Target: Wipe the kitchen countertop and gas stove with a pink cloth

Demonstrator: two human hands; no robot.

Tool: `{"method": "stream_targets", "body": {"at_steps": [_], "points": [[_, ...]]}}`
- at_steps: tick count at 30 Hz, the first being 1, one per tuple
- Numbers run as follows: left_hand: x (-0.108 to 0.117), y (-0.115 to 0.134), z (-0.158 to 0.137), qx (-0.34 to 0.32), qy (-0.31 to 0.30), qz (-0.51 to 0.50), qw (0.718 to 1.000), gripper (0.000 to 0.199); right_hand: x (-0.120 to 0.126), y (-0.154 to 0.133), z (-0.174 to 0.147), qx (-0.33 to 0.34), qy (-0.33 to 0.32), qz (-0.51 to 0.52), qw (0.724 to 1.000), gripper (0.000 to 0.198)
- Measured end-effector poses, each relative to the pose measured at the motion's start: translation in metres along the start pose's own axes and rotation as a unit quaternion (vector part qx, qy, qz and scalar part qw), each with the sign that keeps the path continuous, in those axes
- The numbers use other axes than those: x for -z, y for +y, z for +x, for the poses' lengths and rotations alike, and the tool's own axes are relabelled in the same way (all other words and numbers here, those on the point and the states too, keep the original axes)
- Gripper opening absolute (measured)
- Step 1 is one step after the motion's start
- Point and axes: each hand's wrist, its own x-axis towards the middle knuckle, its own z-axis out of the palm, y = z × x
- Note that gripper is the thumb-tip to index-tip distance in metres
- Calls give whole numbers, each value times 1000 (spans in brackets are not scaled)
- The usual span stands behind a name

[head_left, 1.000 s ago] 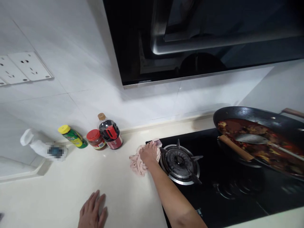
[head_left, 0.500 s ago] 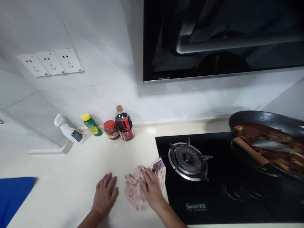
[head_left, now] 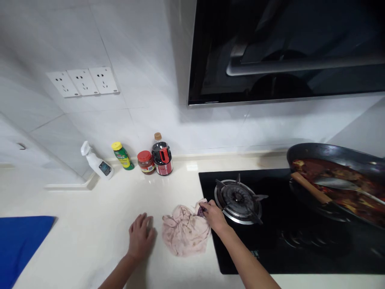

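Fingers of the right hand [head_left: 214,215] were pinched on a corner of the pink cloth [head_left: 187,236], crumpled on the countertop [head_left: 111,212] beside the gas hob [head_left: 279,212]; and the left hand [head_left: 140,238], fingers loosely parted, was laid palm-down!

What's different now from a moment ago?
The cloth has come along the stove's left edge toward the near side. The right hand, earlier spread on top of it, now has one corner in its fingers. The left hand still rests on the counter; the jar and wok stayed put.
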Motion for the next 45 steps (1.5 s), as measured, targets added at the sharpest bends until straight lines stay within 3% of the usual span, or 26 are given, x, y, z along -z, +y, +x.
{"method": "stream_targets", "body": {"at_steps": [2, 5, 8, 10, 13, 21, 26, 32, 34, 37, 39, 42, 45], "points": [[-5, 31, 3, 17, 36, -54, 998, 43, -2, -2, -1, -7, 4, 5, 1000, 39], [-17, 95, 8, -80, 46, -144, 985, 42, -3, -4, -2, -20, 26, 26, 999, 31], [-29, 146, 14, -138, -5, -168, 976, 45, -4, -2, -7, -31, 55, 70, 996, 23], [-35, 161, 17, -137, -36, -162, 977, 46, -6, 2, -15, -38, 72, 111, 991, 17], [-37, 157, 19, -128, -48, -156, 978, 39, -10, 8, -31, -54, 83, 184, 978, 14], [-19, 139, -4, -151, -62, -137, 977, 23, -20, 15, -63, -102, 89, 376, 917, 27], [-18, 134, -15, -165, -25, -155, 974, 18, -15, 18, -74, -113, 106, 424, 892, 34], [-11, 131, -21, -170, -9, -193, 966, 20, -8, 23, -88, -125, 136, 427, 885, 34], [-3, 135, -20, -182, -28, -200, 962, 15, -6, 26, -94, -120, 139, 424, 887, 32], [4, 149, -6, -176, -119, -191, 958, 4, -5, 28, -104, -92, 137, 421, 892, 30], [4, 162, 11, -140, -161, -175, 961, 15, -5, 27, -110, -73, 139, 417, 895, 29], [-5, 186, 37, -98, -173, -161, 967, 27, -9, 25, -115, -68, 148, 411, 897, 29], [-18, 206, 55, -73, -212, -167, 960, 28, -11, 26, -117, -66, 146, 423, 892, 33]]}}
